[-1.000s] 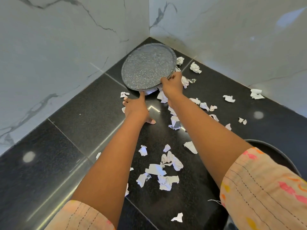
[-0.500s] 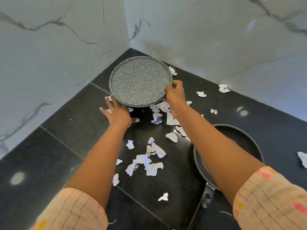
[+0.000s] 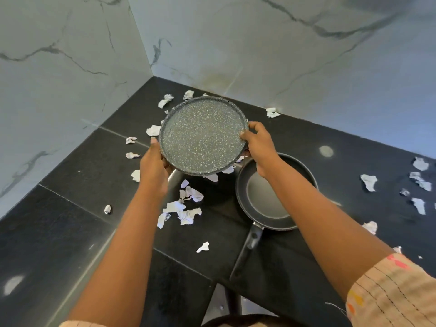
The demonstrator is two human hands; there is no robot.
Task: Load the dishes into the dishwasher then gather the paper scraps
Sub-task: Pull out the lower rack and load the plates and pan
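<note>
A round grey speckled flat pan (image 3: 203, 135) hangs above the black counter, held by both hands. My left hand (image 3: 154, 166) grips its left rim, fingers curled under the edge. My right hand (image 3: 258, 143) grips its right rim with the thumb on top. White crumpled paper scraps (image 3: 186, 208) lie scattered on the counter under and around the pan, with more scraps (image 3: 418, 180) at the far right. A black frying pan (image 3: 266, 201) rests on the counter below my right forearm, its handle (image 3: 247, 251) pointing toward me.
The black stone counter (image 3: 70, 227) meets white marble walls (image 3: 59, 67) in a corner behind the pan. Its front edge runs near the bottom of the view, with a gap (image 3: 226, 300) below the frying pan's handle.
My left hand left the counter and took the flat pan's left rim. Both hands lifted the pan out of the corner toward me. The frying pan came fully into view.
</note>
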